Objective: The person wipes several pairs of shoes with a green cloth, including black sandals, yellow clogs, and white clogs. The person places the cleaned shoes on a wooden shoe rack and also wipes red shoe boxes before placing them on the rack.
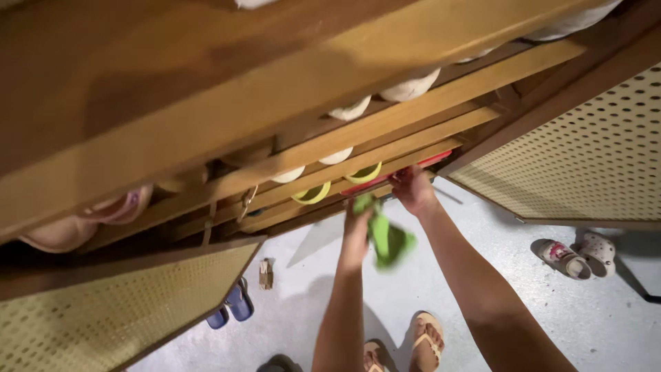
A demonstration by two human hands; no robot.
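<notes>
A green cloth (pixel 387 238) is gripped in the left hand (pixel 357 227), clenched around its upper end, and it is held just below the lowest wooden slat (pixel 330 200) of an open shoe cabinet. The right hand (pixel 412 189) is pressed against that same slat near a red shoe (pixel 396 176) — whether its fingers are closed on anything cannot be told. The wiping is judged to be under way at the bottom shelf; nothing shows which of the upper shelves (stocked with pale shoes) are already cleaned. The cloth hangs with its long axis steep, running from the fist downward and slightly to the right — its loose end points toward the floor (pixel 482 227).
</notes>
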